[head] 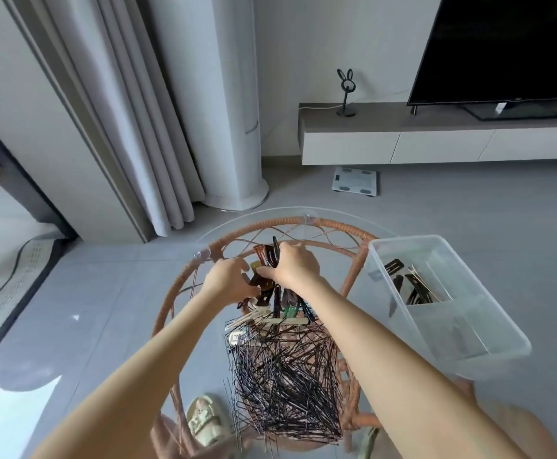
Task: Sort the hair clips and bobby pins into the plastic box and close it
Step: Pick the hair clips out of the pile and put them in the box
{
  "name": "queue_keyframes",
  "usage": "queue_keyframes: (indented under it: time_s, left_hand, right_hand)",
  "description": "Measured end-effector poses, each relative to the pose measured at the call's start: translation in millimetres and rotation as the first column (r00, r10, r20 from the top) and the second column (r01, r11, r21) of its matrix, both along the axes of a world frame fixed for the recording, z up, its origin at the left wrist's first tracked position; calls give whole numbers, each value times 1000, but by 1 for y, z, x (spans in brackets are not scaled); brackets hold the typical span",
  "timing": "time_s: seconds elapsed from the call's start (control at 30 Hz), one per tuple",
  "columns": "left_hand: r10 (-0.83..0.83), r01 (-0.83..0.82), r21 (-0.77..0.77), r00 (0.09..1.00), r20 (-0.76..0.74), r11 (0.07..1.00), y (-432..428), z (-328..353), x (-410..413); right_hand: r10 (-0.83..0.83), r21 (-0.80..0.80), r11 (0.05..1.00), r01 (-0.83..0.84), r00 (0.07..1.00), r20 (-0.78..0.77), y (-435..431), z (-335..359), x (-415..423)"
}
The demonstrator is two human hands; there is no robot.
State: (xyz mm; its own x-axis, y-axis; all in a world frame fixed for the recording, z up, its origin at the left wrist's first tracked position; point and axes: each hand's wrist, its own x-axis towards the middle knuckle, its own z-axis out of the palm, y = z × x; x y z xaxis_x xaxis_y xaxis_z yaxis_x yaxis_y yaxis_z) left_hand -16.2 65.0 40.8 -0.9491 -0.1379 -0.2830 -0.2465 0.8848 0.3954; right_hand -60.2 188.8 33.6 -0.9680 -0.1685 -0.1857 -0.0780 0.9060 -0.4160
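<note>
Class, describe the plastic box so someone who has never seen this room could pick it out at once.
From the black television, look down to the round glass-topped rattan table. The plastic box sits at its right edge, beside the heap of bobby pins. It is the only clear, rectangular container, with a few dark hair clips in one compartment.

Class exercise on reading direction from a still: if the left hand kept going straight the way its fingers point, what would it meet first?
The left hand points rightward; it would likely first meet the bunch of hair clips that the right hand grips.
</note>
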Motion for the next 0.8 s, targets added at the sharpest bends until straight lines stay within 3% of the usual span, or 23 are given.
queue_keyframes:
  time_s: [0.17,0.37,0.6,0.8]
  left_hand:
    - [-22,22,-32,1000,5,999,3,1,-8]
    - [-39,38,-23,998,-48,999,-5,2,-11]
    - [36,-32,29,987,-157,999,-7,10,-4]
    - [25,-15,41,969,-247,999,0,37,5]
  right_hand:
    - [101,-105,990,-100,995,9,-5,0,-3]
    - [4,-250,967,-41,989,-148,11,2,2]
    - [-36,-377,921,-96,944,-329,37,36,10]
    - [-88,-373,926,-68,918,-388,82,78,26]
